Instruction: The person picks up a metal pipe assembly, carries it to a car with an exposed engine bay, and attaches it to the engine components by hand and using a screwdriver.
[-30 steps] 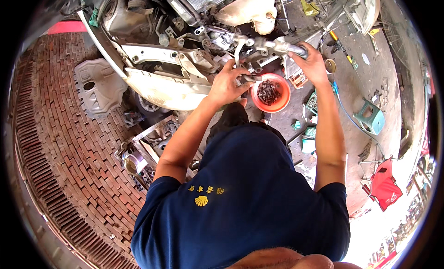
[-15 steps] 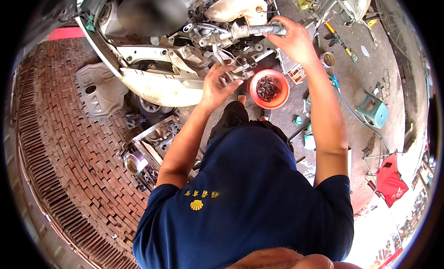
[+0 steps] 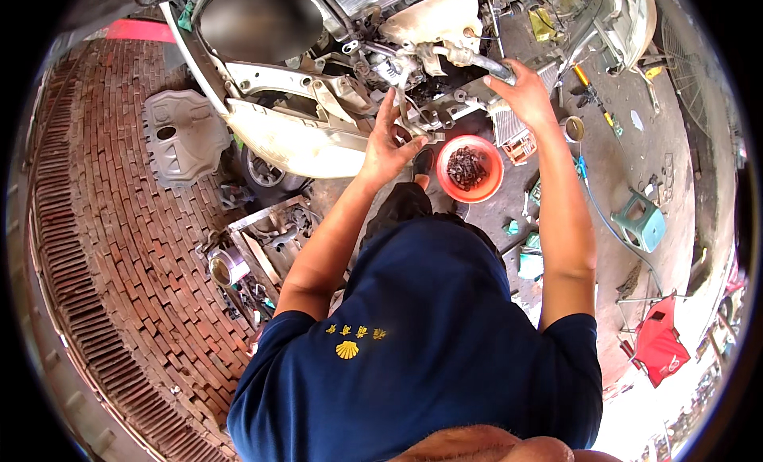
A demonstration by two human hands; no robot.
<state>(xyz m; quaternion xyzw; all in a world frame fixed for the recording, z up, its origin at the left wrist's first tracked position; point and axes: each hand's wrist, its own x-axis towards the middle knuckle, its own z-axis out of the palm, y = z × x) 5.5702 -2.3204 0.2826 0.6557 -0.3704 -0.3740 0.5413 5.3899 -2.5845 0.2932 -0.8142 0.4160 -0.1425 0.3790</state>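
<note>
A grey pipe assembly (image 3: 457, 54), with a hose end and a metal branch, lies over the front of an opened car. My right hand (image 3: 524, 100) is closed round its grey hose end at the right. My left hand (image 3: 385, 152) is beside the lower metal branch (image 3: 429, 136), fingers stretched up and thumb apart. Whether its palm touches the metal cannot be made out. A pale bumper or headlight panel (image 3: 298, 144) runs to the left of that hand. Below the pipe stands a red basin (image 3: 494, 180) holding dark small parts.
A grey engine cover (image 3: 187, 128) lies on brick paving at the left, near a wheel (image 3: 262, 172). A crate of parts (image 3: 274, 215) stands by my left arm. To the right are a tin (image 3: 572, 129), a green stool (image 3: 642, 223), a blue hose (image 3: 592, 188) and a red folding chair (image 3: 661, 343).
The pipe assembly has gone from above the engine bay closer into it, my right hand moving with it. My left fingers have straightened from a curl. The whole view has shifted slightly.
</note>
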